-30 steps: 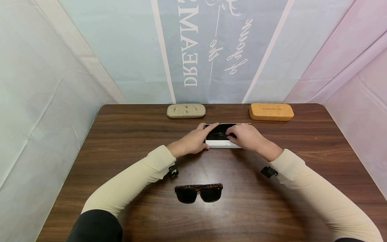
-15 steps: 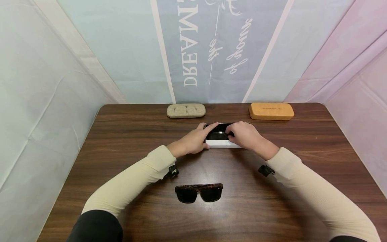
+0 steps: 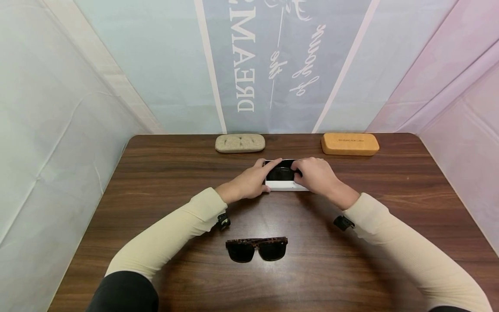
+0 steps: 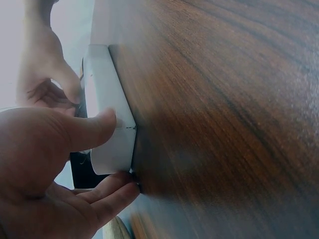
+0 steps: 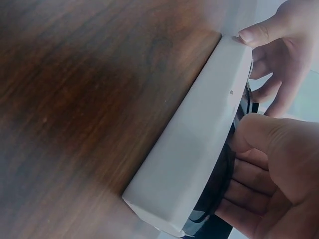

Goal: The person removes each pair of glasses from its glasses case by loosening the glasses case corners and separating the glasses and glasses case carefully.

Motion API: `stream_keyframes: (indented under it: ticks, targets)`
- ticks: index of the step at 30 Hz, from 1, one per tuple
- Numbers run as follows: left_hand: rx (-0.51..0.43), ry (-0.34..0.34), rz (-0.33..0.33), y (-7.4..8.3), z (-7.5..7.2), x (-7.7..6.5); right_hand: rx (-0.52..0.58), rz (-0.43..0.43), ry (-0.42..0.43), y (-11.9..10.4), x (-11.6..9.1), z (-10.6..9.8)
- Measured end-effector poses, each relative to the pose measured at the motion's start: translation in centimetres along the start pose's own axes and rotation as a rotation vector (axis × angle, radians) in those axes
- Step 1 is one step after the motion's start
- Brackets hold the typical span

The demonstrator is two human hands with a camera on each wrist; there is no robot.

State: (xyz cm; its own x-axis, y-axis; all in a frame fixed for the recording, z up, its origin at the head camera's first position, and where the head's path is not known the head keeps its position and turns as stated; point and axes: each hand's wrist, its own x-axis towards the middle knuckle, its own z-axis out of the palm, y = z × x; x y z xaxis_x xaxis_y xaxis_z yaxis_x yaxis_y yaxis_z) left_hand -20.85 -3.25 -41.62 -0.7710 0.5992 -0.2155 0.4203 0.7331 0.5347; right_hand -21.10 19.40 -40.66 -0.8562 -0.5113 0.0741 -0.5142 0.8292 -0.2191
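Note:
A white glasses case [image 3: 286, 186] with a black inside lies lid-up on the table, long side toward me. My left hand [image 3: 249, 181] grips its left end; in the left wrist view the thumb presses the white front wall and the fingers lie around the end. Inside the case is a dark pair of glasses [image 3: 281, 174], mostly hidden by its shade and my fingers. My right hand [image 3: 316, 174] reaches into the right part of the case, thumb and curled fingers pinching the glasses. In the right wrist view, the white wall [image 5: 184, 134] is in front of these fingers.
Tortoiseshell sunglasses [image 3: 257, 250] with dark lenses lie folded nearer to me. Along the back edge of the wooden table [image 3: 187, 164] stand a beige fabric glasses case [image 3: 239, 143] and a tan-orange case [image 3: 350, 144]. Curtains hang behind and at both sides.
My right hand has shifted slightly left, and the glasses inside the case have tilted a little, their shine changing. My left hand and the case have stayed in place.

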Motion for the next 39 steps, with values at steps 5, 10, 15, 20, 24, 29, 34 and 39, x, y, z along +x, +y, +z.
stream_keyframes:
  ticks: [5, 10, 15, 20, 24, 29, 34, 39]
  targets:
    - [0.008, 0.002, 0.003, 0.0, 0.0, 0.0, -0.026, -0.005, 0.042, -0.3, -0.2, -0.1]
    - [0.007, 0.009, 0.010, 0.0, 0.0, 0.0, -0.040, -0.005, 0.073, -0.3, -0.2, -0.2]
    - [0.001, 0.018, 0.008, 0.1, -0.1, 0.0, -0.033, 0.002, 0.120, -0.4, -0.4, -0.4]
    - [-0.014, 0.012, -0.010, 0.1, -0.2, 0.0, -0.043, 0.000, 0.119, -0.5, -0.5, -0.7]
    - [-0.014, 0.012, -0.012, 0.0, -0.2, 0.0, -0.050, -0.007, 0.121, -0.6, -0.7, -1.0]
    - [-0.027, 0.019, 0.004, -0.2, -0.2, 0.1, -0.054, -0.012, 0.120, -0.8, -0.8, -1.2]
    - [-0.055, 0.017, 0.018, -0.3, -0.4, 0.1, -0.058, -0.015, 0.115, -1.0, -0.9, -1.6]
    - [-0.066, 0.022, 0.028, -0.5, -0.6, 0.2, -0.053, -0.025, 0.114, -1.2, -1.1, -2.0]
